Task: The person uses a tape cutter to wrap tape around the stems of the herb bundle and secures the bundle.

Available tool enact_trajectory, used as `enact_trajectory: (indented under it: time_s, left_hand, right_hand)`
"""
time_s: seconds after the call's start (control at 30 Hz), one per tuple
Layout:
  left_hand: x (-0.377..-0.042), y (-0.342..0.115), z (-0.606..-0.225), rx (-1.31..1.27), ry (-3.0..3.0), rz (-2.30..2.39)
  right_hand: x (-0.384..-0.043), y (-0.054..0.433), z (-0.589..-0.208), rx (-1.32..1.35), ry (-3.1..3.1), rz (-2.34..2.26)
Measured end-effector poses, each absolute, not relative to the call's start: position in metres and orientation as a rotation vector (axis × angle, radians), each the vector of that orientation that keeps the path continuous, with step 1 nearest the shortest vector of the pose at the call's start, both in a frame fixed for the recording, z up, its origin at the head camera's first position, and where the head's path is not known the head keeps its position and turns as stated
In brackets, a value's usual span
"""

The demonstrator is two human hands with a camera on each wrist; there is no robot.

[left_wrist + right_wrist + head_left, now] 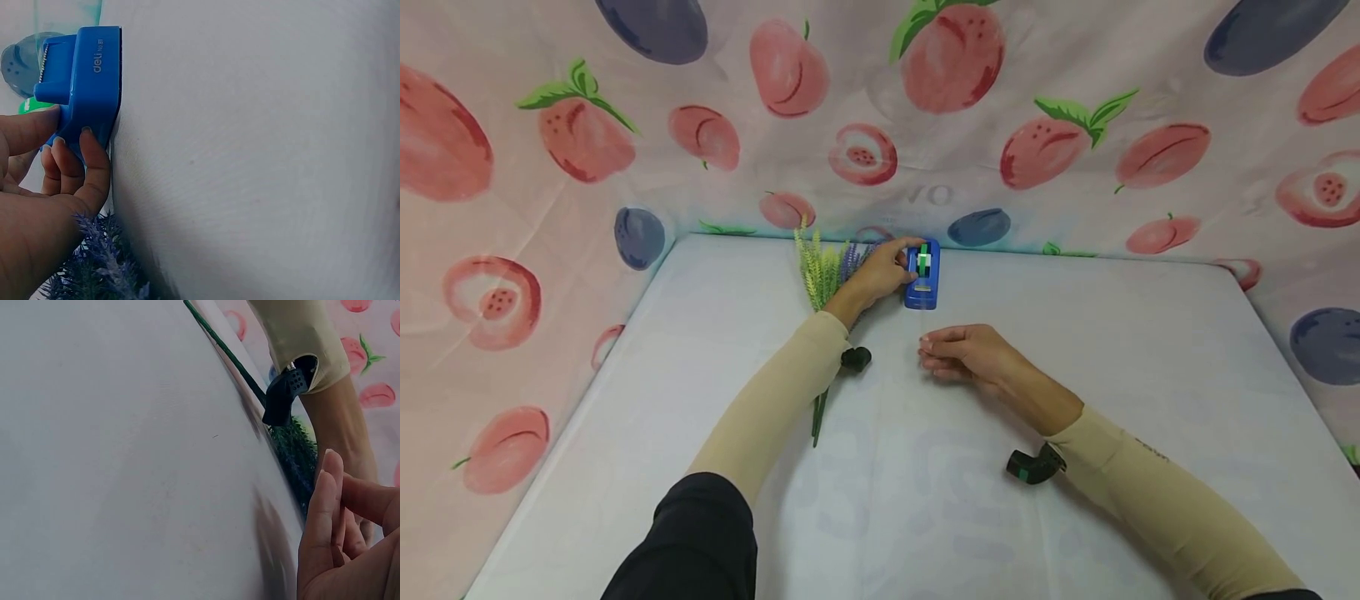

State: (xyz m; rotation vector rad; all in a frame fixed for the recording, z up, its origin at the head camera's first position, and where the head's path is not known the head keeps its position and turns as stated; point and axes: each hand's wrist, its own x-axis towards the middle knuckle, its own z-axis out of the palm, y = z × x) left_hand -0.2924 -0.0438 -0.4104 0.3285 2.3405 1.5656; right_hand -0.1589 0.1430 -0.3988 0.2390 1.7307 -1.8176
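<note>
A blue tape dispenser point(922, 275) with a green core stands at the back of the table, its toothed cutter facing the person. My left hand point(880, 271) grips it from the left side. The left wrist view shows the thumb and curled fingers against the blue body point(97, 75). In front of the cutter, my right hand point(966, 354) pinches with its thumb against its fingertips, in line with the dispenser. The clear tape between those fingertips barely shows. Beneath the left forearm lie artificial flower stems with yellow-green point(820, 267) and purple point(852, 260) heads.
A white cloth covers the table point(1112, 350), and a fruit-print curtain point(865, 75) hangs behind and beside it. Dark wrist cameras stick out from the left sleeve point(775, 400) and the right sleeve point(1150, 483). Green stems point(818, 417) point toward the person.
</note>
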Motion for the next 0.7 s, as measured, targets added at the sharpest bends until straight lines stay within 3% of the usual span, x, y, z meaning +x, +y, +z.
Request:
enact_trajectory:
  time_s: [0.7]
  left_hand:
    - [-0.291, -0.044, -0.408, 0.350, 2.355, 1.570]
  right_hand:
    - [-0.144, 0.139, -0.401, 0.135, 1.827, -1.726]
